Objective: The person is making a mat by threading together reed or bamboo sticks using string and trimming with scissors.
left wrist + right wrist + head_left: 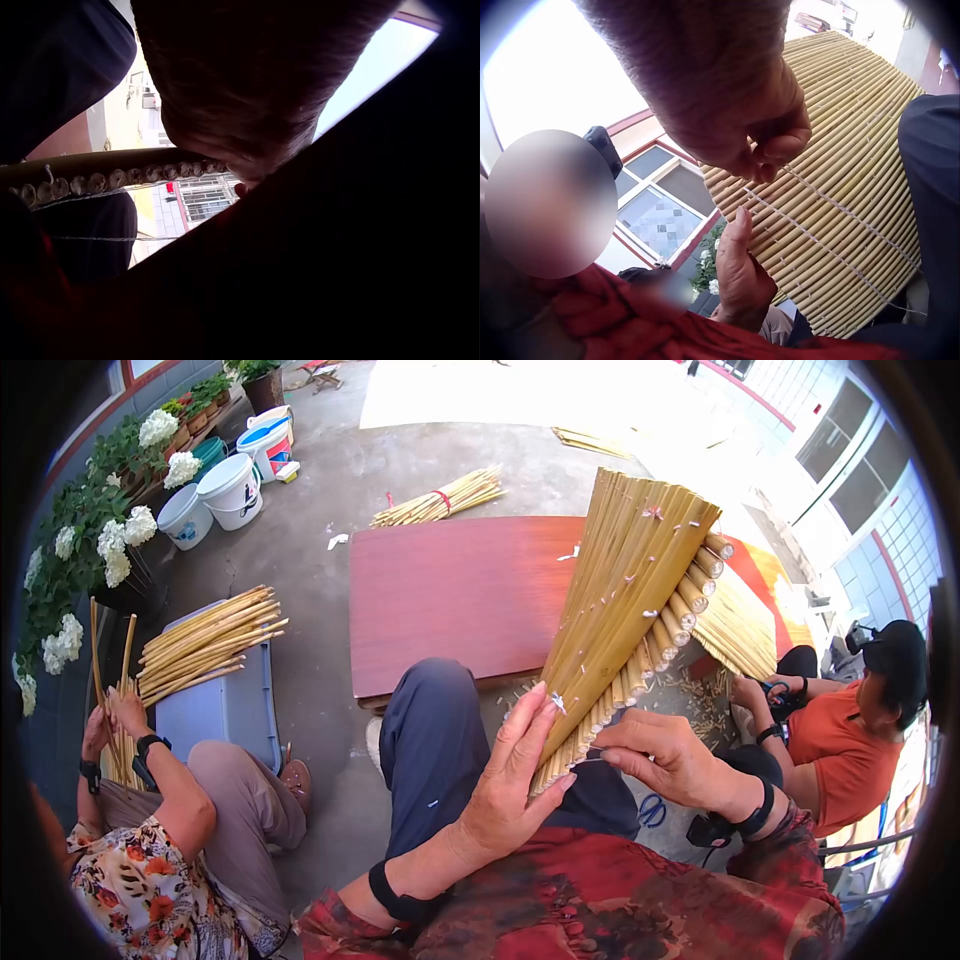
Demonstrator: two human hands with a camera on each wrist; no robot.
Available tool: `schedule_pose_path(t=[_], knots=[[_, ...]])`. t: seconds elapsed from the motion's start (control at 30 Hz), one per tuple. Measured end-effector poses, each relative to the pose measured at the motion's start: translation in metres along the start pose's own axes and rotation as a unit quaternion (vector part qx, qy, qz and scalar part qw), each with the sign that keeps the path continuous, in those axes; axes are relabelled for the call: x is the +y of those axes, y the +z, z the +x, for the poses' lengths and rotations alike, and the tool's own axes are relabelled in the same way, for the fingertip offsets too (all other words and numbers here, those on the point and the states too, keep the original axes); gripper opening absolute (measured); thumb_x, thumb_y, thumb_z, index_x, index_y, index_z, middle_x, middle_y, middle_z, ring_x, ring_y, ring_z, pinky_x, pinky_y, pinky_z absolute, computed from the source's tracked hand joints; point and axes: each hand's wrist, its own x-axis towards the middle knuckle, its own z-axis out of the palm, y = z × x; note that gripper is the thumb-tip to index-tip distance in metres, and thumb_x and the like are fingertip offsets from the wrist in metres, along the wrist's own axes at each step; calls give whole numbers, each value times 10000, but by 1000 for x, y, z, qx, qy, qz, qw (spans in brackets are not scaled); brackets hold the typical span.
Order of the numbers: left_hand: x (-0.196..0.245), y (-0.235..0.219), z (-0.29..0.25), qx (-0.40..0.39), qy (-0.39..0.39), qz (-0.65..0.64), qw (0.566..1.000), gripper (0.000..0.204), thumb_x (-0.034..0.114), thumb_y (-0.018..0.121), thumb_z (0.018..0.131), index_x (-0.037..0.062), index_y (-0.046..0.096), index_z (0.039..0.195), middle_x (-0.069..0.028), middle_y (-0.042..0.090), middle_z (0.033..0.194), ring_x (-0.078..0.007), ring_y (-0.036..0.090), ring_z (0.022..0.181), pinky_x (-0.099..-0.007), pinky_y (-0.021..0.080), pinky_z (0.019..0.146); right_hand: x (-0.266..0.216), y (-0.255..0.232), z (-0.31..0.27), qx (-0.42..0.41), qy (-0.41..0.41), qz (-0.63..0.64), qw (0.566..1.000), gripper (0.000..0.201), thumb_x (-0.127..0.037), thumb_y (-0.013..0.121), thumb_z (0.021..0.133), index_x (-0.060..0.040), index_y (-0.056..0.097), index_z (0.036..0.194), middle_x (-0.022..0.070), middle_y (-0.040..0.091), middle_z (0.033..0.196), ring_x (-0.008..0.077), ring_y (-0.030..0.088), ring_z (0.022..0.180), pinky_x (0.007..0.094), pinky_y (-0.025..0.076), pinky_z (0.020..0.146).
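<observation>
A mat of straw-coloured reed sticks (630, 580), bound side by side with white string, stands tilted over the knees in the head view. My left hand (500, 790) grips its near left edge, fingers on one face and thumb at the other. My right hand (670, 760) is at the near end of the mat, thumb and fingertips pinching a thin string (105, 238). In the right wrist view, two white string lines (840, 206) run across the mat's underside towards the right fingers, and the left thumb (739, 229) lies by the edge.
A dark red tabletop (450, 600) stands ahead, a tied stick bundle (440, 498) beyond it. Blue-handled scissors (652, 812) lie on the ground. People sit at both sides: one handles sticks by a grey-blue bin (225, 705), another works beside a second mat (735, 620).
</observation>
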Motion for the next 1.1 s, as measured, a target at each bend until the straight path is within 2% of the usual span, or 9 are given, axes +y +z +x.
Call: schedule_pose_path(t=[0.1,0.2,0.3,0.43,0.5,0.63,0.7,1.0,1.1], knots=[[-3,4,-2,-15,-7,-19,1000,701,49,619,752,-53,231,1327,-263,241,1369,-383,284,1265,-389,282,1012,0,-5,-6,-31,36,-35,998,198,-76,588,810,-64,596,1007,116,565,742,284,566,633,333,448,557],[-6,5,-1,-38,7,-45,998,716,35,621,746,-52,217,1331,-266,244,1368,-372,290,1266,-385,284,1015,-4,-7,-8,-45,78,-13,996,157,-79,587,814,-28,599,963,134,605,770,277,599,664,319,463,570],[-4,8,-1,-25,-13,-61,998,724,8,623,734,-53,215,1328,-265,262,1358,-367,309,1255,-380,297,1013,-9,-8,-7,-14,42,-46,998,138,-84,576,825,-25,598,948,131,604,763,279,599,665,313,465,568],[-3,4,1,-38,-1,-28,999,745,0,635,719,-56,207,1326,-272,273,1347,-379,323,1241,-378,317,1004,-9,-10,-8,-21,48,-55,997,142,-74,570,829,-21,590,959,124,603,749,284,595,659,307,463,565],[-1,5,0,-42,-10,-3,999,789,-1,672,660,-72,232,1311,-281,305,1317,-377,375,1200,-379,326,997,-10,-7,-13,-29,95,-28,995,153,-58,568,828,-21,588,975,118,594,733,257,590,623,290,459,540],[1,5,1,-41,-10,-3,999,770,-4,656,683,-84,212,1307,-303,315,1302,-404,383,1189,-374,357,976,-6,0,-19,-33,143,50,988,166,-38,562,828,-17,585,991,116,579,717,215,576,580,272,450,510],[1,4,2,-47,12,24,999,808,-24,669,632,-101,213,1295,-317,329,1285,-416,397,1172,-375,366,968,-3,2,-22,13,70,-10,997,195,-18,565,818,-17,579,1013,116,566,704,181,555,547,264,443,490],[3,4,5,-62,17,68,996,849,-41,688,552,-127,231,1261,-338,328,1274,-421,396,1172,-380,369,969,2,3,-22,50,-17,-91,995,241,24,650,720,-8,582,949,112,572,667,264,583,575,311,457,482],[5,1,7,-71,16,61,995,850,-45,693,541,-136,235,1251,-349,327,1266,-428,397,1169,-382,366,972,6,4,-23,61,-35,-102,992,218,14,661,714,-4,589,919,110,573,646,262,582,556,319,455,471]])
